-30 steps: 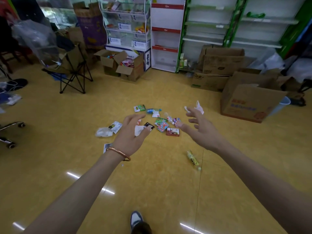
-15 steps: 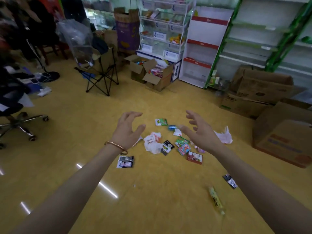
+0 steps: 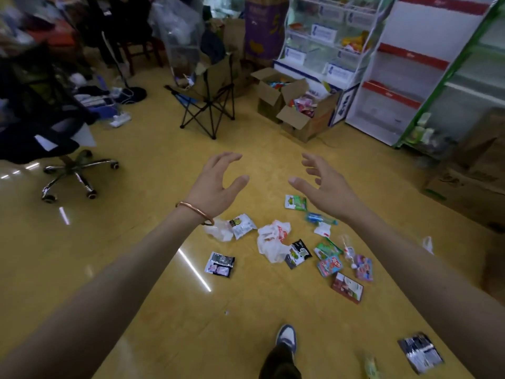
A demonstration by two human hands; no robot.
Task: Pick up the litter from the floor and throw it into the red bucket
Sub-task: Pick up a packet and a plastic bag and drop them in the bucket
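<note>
Left hand and right hand both raised over the floor, fingers spread and curled, palms facing each other, gripping nothing; copper bangle on left wrist; litter scattered on glossy yellow floor below the hands, not touched: crumpled white plastic bag, flat foil sachets, black-white packet, glossy green wrapper, small brown carton, dark foil packet apart at lower right; sneaker at bottom edge; folding chair, wheeled office chair and open cardboard boxes further back; red bucket not seen in this view.
</note>
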